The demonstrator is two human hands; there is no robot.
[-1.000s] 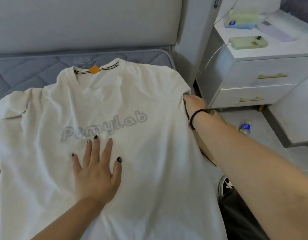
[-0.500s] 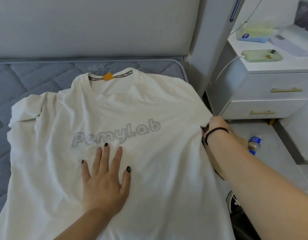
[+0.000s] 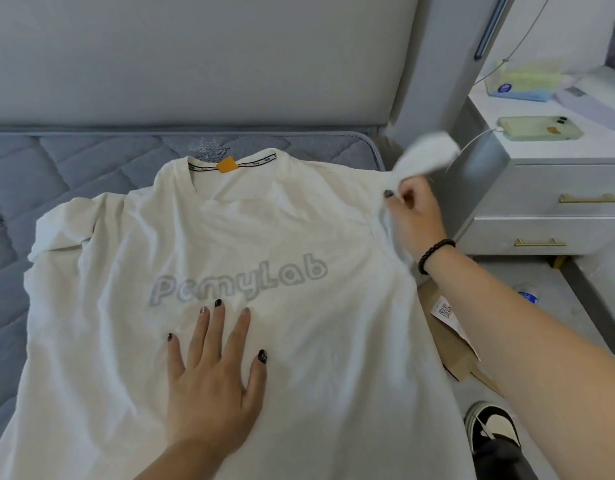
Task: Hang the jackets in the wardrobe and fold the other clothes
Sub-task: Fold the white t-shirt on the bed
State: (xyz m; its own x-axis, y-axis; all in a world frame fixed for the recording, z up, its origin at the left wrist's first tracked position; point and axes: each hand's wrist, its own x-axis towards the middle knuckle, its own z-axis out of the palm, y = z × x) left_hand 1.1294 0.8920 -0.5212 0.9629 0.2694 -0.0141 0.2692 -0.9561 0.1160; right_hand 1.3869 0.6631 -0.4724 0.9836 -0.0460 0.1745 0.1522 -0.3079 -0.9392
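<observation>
On blue mattress (image 3: 39, 174), white T-shirt (image 3: 316, 341) under flat left hand (image 3: 212, 382), sleeve (image 3: 423, 154) in right hand (image 3: 416, 216).

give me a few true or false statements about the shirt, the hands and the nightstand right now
1. The left hand lies flat on the white t-shirt, below its printed lettering. True.
2. The right hand holds nothing. False: it grips the shirt's sleeve, lifted off the bed.
3. The shirt lies on a grey quilted mattress. True.
4. The collar carries a blue tag. False: the tag is orange.
5. A phone lies on the nightstand. True.
6. Both drawers stand open. False: both are closed.
</observation>
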